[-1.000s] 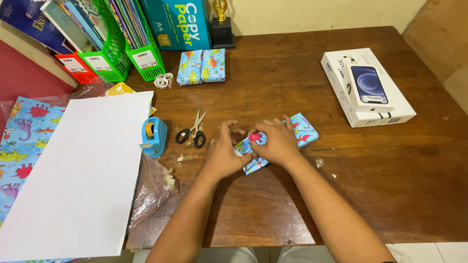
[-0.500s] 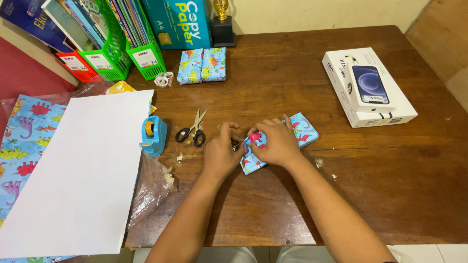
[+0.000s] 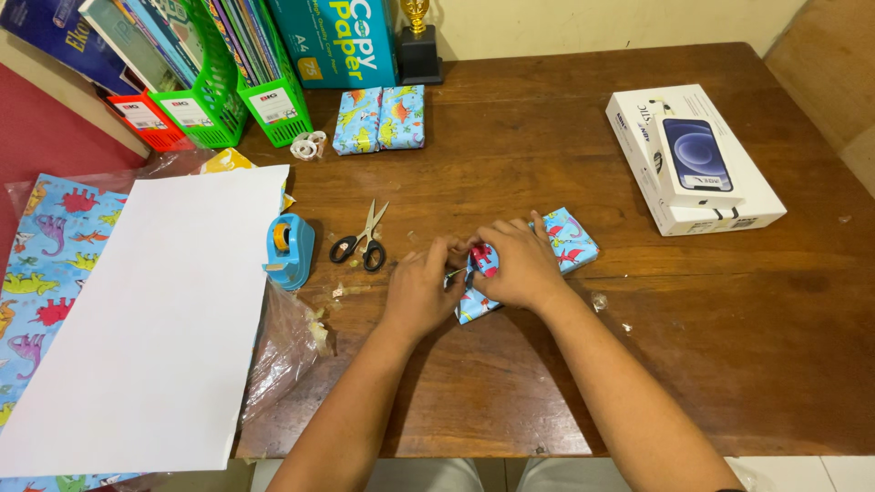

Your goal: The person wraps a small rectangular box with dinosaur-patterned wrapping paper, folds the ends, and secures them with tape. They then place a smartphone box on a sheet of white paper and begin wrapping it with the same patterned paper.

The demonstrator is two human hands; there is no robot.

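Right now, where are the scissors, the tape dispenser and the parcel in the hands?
scissors (image 3: 359, 242): head view, at the pivot above the black handles.
tape dispenser (image 3: 290, 251): head view, on its blue body.
parcel (image 3: 571, 239): head view, on the uncovered far end.

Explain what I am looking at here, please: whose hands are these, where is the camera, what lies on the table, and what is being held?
There is no machine: a person works with two bare hands, and the one camera sits on their head, looking down. The left hand and the right hand meet on a small parcel wrapped in blue dinosaur paper, pinching the folded paper at its near end. It lies on a wooden table. To the left are black-handled scissors and a blue tape dispenser, then a big white sheet over more dinosaur paper. At the back stand two wrapped parcels, green file racks with books, a teal paper box and a small trophy. On the right lie white phone boxes, stacked.
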